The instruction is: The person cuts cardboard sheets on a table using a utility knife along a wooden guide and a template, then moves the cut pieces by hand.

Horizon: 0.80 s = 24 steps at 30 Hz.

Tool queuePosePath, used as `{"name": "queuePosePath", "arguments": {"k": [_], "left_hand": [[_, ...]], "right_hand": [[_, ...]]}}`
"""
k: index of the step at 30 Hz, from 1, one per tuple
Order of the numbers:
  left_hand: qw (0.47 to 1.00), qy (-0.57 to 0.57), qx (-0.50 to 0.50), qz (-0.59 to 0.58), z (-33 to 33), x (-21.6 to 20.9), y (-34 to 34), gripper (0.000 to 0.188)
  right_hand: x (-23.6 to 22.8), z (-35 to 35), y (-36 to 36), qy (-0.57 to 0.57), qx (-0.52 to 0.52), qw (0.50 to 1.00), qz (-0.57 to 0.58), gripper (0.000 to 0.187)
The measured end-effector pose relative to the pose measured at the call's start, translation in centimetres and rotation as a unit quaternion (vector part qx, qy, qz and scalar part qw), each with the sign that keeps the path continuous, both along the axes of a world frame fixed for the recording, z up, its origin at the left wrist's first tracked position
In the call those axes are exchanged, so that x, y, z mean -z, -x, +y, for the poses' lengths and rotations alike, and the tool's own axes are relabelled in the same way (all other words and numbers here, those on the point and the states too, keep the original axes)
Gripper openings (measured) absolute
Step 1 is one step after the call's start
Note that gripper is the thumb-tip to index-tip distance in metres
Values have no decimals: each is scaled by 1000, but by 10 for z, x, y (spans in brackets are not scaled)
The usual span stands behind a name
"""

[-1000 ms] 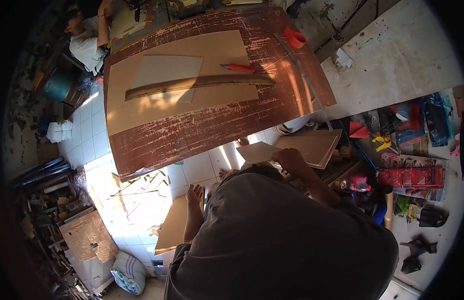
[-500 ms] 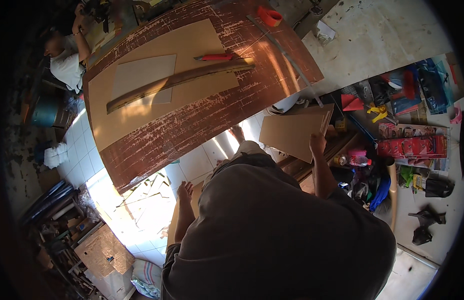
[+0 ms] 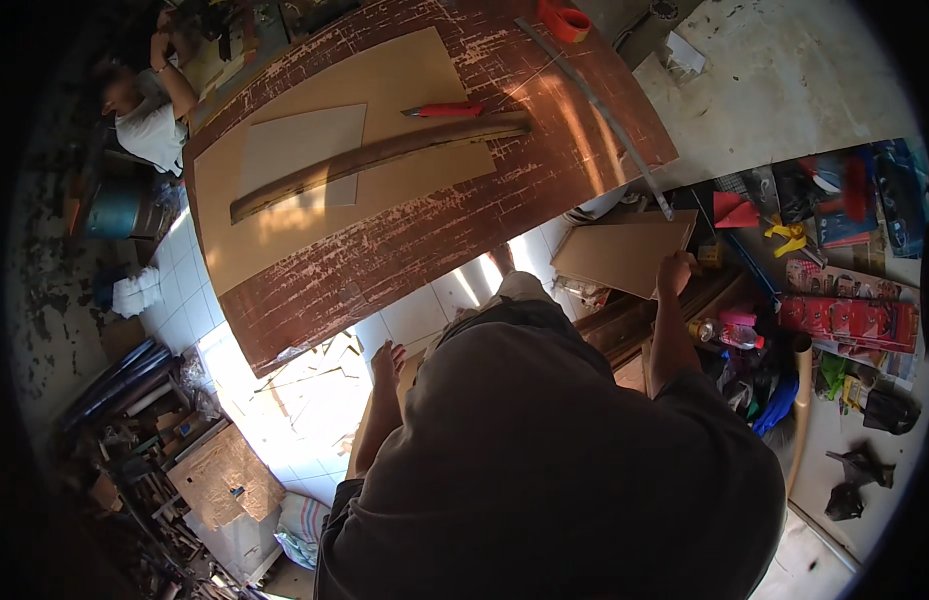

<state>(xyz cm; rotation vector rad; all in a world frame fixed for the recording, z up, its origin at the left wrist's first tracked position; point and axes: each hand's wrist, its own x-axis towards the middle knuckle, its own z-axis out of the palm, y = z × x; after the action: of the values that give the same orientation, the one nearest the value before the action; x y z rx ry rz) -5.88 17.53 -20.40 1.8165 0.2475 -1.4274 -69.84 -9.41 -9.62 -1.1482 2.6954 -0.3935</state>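
Low on the right, past the table's near edge, my right hand (image 3: 677, 272) is closed on the near right corner of a brown cardboard sheet (image 3: 625, 252). More sheet edges seem to show along its side. My left hand (image 3: 389, 360) hangs beside my body with fingers apart and nothing in it. A brown flat edge (image 3: 361, 432) shows beside that forearm. On the worn red-brown table (image 3: 325, 300) lies a large cardboard sheet (image 3: 425, 70), with a smaller grey board (image 3: 305, 140), a long curved wooden strip (image 3: 385, 158) and a red utility knife (image 3: 445, 109) on it.
A metal ruler (image 3: 605, 115) and a red tape roll (image 3: 563, 20) lie at the table's right. Bags and bottles (image 3: 735, 335) clutter the right side. At left stand wood scraps (image 3: 225, 475) and a sack (image 3: 303, 520). Another person (image 3: 155, 120) is at the far left.
My right hand has moved slightly away from my body and to the right, with the cardboard sheet shifting along. The view has swung a little; my left hand still hangs at my side.
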Motion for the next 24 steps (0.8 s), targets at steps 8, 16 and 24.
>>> {"name": "queuePosePath", "arguments": {"k": [8, 16, 24], "left_hand": [[1000, -3, 15, -14, -24, -18, 12, 50], [999, -8, -42, -30, -21, -17, 23, 38], [995, 13, -94, -30, 1, -11, 42, 39]], "right_hand": [[44, 14, 28, -4, -99, 993, 56, 36], [19, 18, -6, -92, 9, 995, 37, 35], [43, 36, -38, -164, -246, 949, 107, 39]]}}
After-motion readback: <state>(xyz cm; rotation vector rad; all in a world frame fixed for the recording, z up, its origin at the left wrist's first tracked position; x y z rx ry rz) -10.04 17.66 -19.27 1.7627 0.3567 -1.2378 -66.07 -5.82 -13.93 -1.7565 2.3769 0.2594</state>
